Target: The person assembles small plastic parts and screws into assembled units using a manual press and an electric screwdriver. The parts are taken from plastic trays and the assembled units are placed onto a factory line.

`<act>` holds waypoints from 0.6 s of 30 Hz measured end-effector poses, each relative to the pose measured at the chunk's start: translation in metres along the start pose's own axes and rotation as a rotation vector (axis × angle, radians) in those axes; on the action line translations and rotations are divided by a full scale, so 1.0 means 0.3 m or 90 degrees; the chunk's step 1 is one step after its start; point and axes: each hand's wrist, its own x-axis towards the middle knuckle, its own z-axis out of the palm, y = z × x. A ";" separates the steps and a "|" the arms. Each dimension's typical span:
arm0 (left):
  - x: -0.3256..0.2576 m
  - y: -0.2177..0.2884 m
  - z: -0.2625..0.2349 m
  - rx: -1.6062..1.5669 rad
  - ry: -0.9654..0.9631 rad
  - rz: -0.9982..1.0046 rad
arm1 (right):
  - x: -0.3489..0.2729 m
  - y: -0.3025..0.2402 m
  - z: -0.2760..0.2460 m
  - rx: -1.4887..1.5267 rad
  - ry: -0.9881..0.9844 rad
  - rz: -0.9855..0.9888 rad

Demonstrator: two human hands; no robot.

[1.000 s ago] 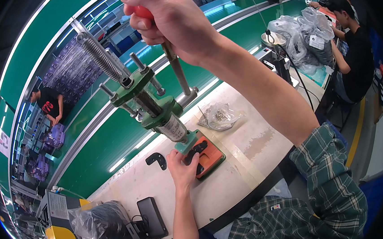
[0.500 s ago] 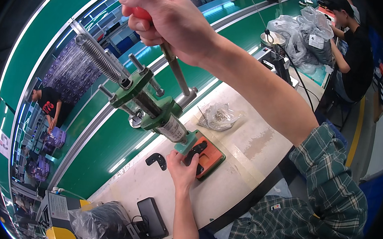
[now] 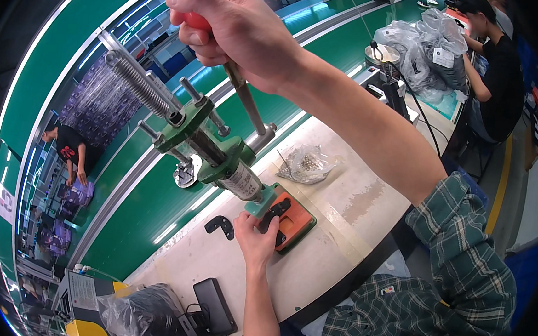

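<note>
My right hand is wrapped round the red knob of a press lever, held high. The green hand press, with a bare coil spring, stands over an orange fixture on its base. My left hand grips a black plastic part lying on this fixture, under the press head. Fingers and press hide some of that part. A similar angled black part lies on the table, left of my left hand.
A clear bag of small metal pieces lies behind the fixture. A black box with cables and a bagged dark bundle sit near left. Beyond runs a green conveyor carrying a round metallic item. Co-workers sit far right and stand left.
The round metallic item on the conveyor has shifted slightly left, out from behind the press. The co-worker at left has moved their arms. My hands look unmoved.
</note>
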 end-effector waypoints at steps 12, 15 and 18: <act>-0.006 0.016 -0.012 0.005 -0.004 -0.001 | -0.198 -0.096 -0.018 -0.087 -0.037 -0.107; -0.004 0.028 0.000 0.004 -0.011 0.004 | -0.298 -0.146 -0.043 -0.025 -0.104 -0.115; -0.003 0.009 -0.013 0.010 -0.002 0.000 | -0.351 -0.128 -0.054 -0.009 -0.127 -0.125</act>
